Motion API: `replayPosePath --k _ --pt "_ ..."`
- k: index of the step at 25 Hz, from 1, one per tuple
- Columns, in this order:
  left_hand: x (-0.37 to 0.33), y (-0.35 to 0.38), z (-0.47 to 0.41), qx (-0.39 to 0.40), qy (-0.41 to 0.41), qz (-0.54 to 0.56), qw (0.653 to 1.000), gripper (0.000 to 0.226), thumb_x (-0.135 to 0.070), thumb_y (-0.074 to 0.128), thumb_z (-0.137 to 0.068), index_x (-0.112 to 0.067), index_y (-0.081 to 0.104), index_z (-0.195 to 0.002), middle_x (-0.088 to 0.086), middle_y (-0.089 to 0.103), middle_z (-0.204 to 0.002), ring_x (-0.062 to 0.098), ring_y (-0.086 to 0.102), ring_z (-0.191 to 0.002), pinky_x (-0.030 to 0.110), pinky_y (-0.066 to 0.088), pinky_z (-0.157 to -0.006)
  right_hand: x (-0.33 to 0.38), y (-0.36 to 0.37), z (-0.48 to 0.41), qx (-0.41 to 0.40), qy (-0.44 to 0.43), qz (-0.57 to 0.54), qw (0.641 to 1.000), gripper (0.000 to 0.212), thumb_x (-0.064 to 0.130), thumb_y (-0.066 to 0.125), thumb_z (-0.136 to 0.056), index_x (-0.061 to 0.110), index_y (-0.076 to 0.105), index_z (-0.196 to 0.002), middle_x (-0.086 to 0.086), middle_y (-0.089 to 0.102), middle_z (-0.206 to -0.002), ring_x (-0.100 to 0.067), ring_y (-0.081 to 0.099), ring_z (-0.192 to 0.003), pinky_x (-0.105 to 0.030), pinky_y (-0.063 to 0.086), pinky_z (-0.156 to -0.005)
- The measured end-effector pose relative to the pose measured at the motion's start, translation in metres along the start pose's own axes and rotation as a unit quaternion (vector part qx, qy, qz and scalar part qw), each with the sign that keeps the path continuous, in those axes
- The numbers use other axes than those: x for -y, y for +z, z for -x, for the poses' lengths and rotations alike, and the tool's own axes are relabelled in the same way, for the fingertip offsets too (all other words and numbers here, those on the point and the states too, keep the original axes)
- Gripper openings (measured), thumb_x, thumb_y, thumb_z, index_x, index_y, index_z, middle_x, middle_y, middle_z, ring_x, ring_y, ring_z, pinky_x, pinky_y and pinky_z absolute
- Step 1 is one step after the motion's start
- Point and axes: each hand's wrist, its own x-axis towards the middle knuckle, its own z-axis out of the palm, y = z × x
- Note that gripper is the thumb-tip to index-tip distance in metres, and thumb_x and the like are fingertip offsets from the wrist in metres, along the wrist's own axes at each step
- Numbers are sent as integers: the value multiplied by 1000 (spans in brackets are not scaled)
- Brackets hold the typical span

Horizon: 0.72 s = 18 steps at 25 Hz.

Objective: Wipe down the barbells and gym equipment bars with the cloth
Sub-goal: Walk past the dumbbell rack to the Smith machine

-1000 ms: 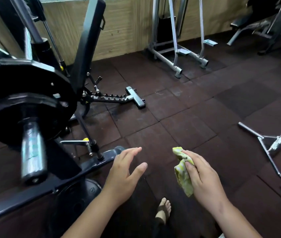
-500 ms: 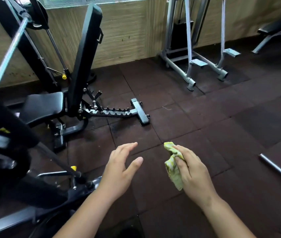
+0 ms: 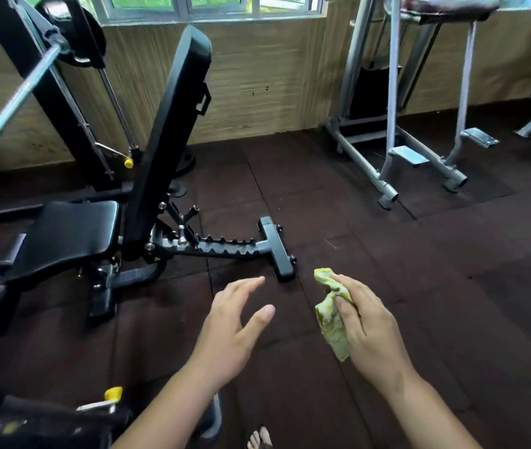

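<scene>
Ahead, dark rubber floor tiles run to a wood-grain wall, and none of the equipment is within either hand's touch. The black adjustable bench, smooth padded vinyl on a toothed steel frame, stands to the front left; a grey tubular stand sits to the front right. The barbell, a thin bright steel shaft, lies well away to the upper left, its long axis slanting from the rack down toward the left edge. It is on the side of the left hand, which hangs empty, fingers spread and loosely curved. The right hand, farther from the bar, has its fingers pressed around the cloth, a crumpled yellow-green rag bunched in the palm, so the wiping hand probably has to cross leftward.
</scene>
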Motion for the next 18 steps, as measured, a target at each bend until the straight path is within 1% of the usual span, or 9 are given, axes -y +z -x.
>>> replayPosePath --k 3,7,11,14,18 --pt "12 -23 -60 -12 -6 -17 1000 54 -59 48 -89 -38 50 -139 -31 48 -136 -2 39 -134 26 36 -109 6 16 -67 9 -8 -9 1000 40 21 51 -103 46 56 -134 22 58 -136 -6 50 -132 -37 42 -111" --pt "28 -46 -121 -42 -26 -31 998 55 -60 47 -90 -39 49 -140 -30 47 -137 0 40 -135 27 35 -109 6 42 -146 41 -27 -24 999 40 22 51 -103 46 56 -134 25 58 -135 -4 50 -132 -35 41 -111" --pt "48 -53 -163 -68 -59 -46 995 55 -60 47 -89 -39 49 -140 -31 47 -138 -1 38 -136 30 36 -112 -4 66 -212 74 -45 -42 995 38 22 50 -102 41 58 -134 24 58 -136 -5 50 -131 -37 42 -111" --pt "57 -52 -211 -99 -84 -46 990 55 -58 49 -88 -40 50 -139 -33 47 -137 -3 38 -136 30 36 -113 -16 81 -275 100 -53 -55 992 38 20 51 -103 42 58 -134 24 58 -134 -4 50 -132 -37 41 -111" --pt "52 -51 -282 -153 -112 -40 981 55 -59 49 -88 -40 49 -140 -31 47 -138 0 38 -137 34 38 -112 -20 91 -366 161 -80 -73 981 38 21 50 -104 43 57 -134 24 58 -135 -5 49 -133 -40 41 -112"
